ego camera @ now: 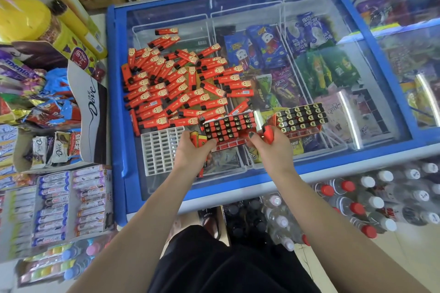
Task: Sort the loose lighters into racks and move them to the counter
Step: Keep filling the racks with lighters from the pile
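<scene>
On top of the freezer (152, 200), head view: loose lighters (176, 83) lie heaped on the glass lid. A filled rack (227, 127) sits at the near edge of the heap, a second full rack (300, 115) just right of it, an empty white rack (160, 150) to its left.

Left hand (191, 150) grips the filled rack's left end. Right hand (269, 143) curls round something red at the rack's right end, maybe one lighter.

Risks, my guess: glass is slick, so a nudged rack could slide; a tilted lift could shed upright lighters; a forearm sweep could knock strays off the edge.

Hard to read: rack's front row hidden behind both hands; fingertips out of sight; whether every slot is filled, unclear. Counter not identifiable here.
</scene>
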`<state>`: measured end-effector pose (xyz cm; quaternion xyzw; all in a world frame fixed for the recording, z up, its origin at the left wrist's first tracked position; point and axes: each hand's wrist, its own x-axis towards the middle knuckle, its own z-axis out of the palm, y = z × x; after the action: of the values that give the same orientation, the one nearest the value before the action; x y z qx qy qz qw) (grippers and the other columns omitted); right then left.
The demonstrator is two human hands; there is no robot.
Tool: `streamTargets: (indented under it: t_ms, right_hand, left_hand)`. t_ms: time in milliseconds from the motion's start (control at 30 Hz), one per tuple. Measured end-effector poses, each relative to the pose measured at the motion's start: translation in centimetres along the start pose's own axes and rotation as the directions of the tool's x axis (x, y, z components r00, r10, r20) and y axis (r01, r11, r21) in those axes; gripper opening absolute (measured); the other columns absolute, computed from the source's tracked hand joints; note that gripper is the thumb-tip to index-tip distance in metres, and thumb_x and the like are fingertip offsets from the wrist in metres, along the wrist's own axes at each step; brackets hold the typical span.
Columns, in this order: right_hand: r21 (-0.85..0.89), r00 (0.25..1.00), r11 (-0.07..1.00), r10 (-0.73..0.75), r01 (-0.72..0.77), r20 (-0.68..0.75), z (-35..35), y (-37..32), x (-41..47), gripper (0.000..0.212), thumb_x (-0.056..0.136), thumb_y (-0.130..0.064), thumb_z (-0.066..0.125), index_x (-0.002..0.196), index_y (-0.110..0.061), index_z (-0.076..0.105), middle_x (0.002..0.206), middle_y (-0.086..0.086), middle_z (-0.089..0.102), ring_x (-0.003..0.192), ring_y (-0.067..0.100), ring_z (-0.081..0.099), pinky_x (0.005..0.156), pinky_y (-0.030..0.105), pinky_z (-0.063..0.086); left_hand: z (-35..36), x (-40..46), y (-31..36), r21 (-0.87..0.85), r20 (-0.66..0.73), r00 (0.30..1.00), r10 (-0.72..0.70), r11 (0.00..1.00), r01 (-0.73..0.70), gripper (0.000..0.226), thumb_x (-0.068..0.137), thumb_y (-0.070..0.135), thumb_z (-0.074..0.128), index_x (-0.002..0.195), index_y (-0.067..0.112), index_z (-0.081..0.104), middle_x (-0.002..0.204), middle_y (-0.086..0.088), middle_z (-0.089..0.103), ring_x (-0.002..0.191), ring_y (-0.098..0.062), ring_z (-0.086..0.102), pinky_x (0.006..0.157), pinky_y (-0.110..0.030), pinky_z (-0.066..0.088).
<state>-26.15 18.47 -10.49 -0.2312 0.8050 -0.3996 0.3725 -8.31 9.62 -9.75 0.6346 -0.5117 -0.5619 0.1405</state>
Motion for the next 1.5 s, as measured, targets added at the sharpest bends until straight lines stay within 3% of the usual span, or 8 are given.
streamTargets:
  t_ms: [133, 433, 600, 733, 833, 967, 1233, 1500]
  right_hand:
    - [-0.027, 1.000, 0.999, -0.027, 0.027, 0.004, 1.1, -0.1, 0.2, 0.026, 0.094, -0.029, 0.071, 0.082, -0.013, 0.055, 0.076, 0.003, 0.067, 0.063, 0.014, 0.054, 0.058, 0.024, 0.042]
    - [-0.016, 1.000, 1.000, 0.017, -0.017, 0.012, 2.1, -0.1, 0.7, 0.019, 0.091, -0.029, 0.074, 0.097, -0.014, 0.063, 0.088, 0.001, 0.075, 0.077, 0.016, 0.067, 0.062, 0.026, 0.043]
    - [0.184, 0.978, 0.961, 0.203, -0.207, 0.039, 2.8, -0.2, 1.7, 0.024, 0.086, -0.040, 0.078, 0.093, -0.020, 0.067, 0.088, -0.001, 0.078, 0.065, 0.008, 0.059, 0.061, 0.026, 0.040]
    - [0.232, 0.934, 0.905, 0.352, -0.358, 0.070, 3.1, -0.2, 2.0, 0.064, 0.073, -0.058, 0.084, 0.116, -0.015, 0.062, 0.072, -0.009, 0.060, 0.057, 0.006, 0.043, 0.054, 0.025, 0.033]
    - [0.188, 0.904, 0.885, 0.414, -0.427, 0.103, 2.8, -0.2, 2.0, 0.064, 0.072, -0.065, 0.082, 0.109, -0.021, 0.053, 0.070, -0.009, 0.045, 0.059, 0.009, 0.040, 0.051, 0.025, 0.036]
    - [0.330, 0.867, 0.803, 0.439, -0.496, 0.236, 2.4, 0.1, 1.6, 0.051, 0.083, -0.059, 0.077, 0.095, -0.014, 0.056, 0.064, -0.002, 0.044, 0.044, 0.009, 0.030, 0.041, 0.023, 0.025]
    - [0.216, 0.924, 0.903, 0.335, -0.370, 0.183, 2.0, 0.7, 1.6, 0.036, 0.091, -0.050, 0.071, 0.089, -0.018, 0.056, 0.067, -0.003, 0.053, 0.045, 0.007, 0.038, 0.043, 0.023, 0.031]
    - [0.408, 0.955, 0.864, 0.255, -0.295, 0.151, 0.3, 0.2, 1.6, 0.027, 0.102, -0.029, 0.049, 0.113, -0.005, 0.058, 0.075, 0.007, 0.052, 0.046, 0.011, 0.033, 0.044, 0.027, 0.030]
  left_hand:
    - [0.3, 0.6, 0.3, 0.030, -0.031, 1.000, -0.002, 1.000, 0.003, 0.034, 0.097, 0.031, 0.072, 0.120, 0.015, 0.052, 0.069, 0.002, 0.061, 0.039, 0.004, 0.051, 0.040, -0.016, 0.041]
    - [0.2, 1.0, 0.6, 0.031, 0.000, 1.000, 0.015, 0.999, -0.015, 0.033, 0.098, 0.027, 0.072, 0.122, 0.017, 0.051, 0.070, -0.001, 0.065, 0.039, 0.002, 0.054, 0.039, -0.015, 0.041]
    - [0.2, 1.2, 0.4, 0.047, 0.006, 1.000, 0.016, 0.999, -0.016, 0.033, 0.097, 0.030, 0.073, 0.120, 0.019, 0.051, 0.070, -0.001, 0.065, 0.041, 0.002, 0.055, 0.039, -0.016, 0.041]
    - [0.2, 1.4, 0.2, 0.012, 0.020, 1.000, -0.005, 1.000, 0.005, 0.027, 0.097, 0.031, 0.073, 0.111, 0.022, 0.052, 0.071, -0.002, 0.066, 0.047, -0.003, 0.059, 0.045, -0.020, 0.046]
    - [0.2, 1.6, -0.3, -0.062, 0.037, 0.998, -0.048, 0.997, 0.050, 0.025, 0.096, 0.034, 0.074, 0.103, 0.032, 0.050, 0.081, -0.007, 0.069, 0.063, -0.015, 0.065, 0.057, -0.029, 0.053]
    - [0.4, 1.5, -0.6, -0.086, 0.026, 0.998, -0.049, 0.995, 0.051, 0.025, 0.096, 0.033, 0.074, 0.108, 0.024, 0.053, 0.073, 0.001, 0.063, 0.054, -0.005, 0.063, 0.051, -0.019, 0.051]
    - [0.3, 1.7, -0.8, -0.134, 0.046, 0.997, -0.066, 0.988, 0.071, 0.030, 0.096, 0.030, 0.075, 0.112, 0.017, 0.053, 0.072, -0.003, 0.065, 0.056, -0.013, 0.063, 0.056, -0.026, 0.055]
    - [0.4, 1.6, -0.9, -0.116, 0.057, 0.997, -0.061, 0.991, 0.067, 0.028, 0.098, 0.030, 0.073, 0.110, 0.015, 0.052, 0.070, -0.003, 0.065, 0.054, -0.013, 0.062, 0.052, -0.024, 0.052]
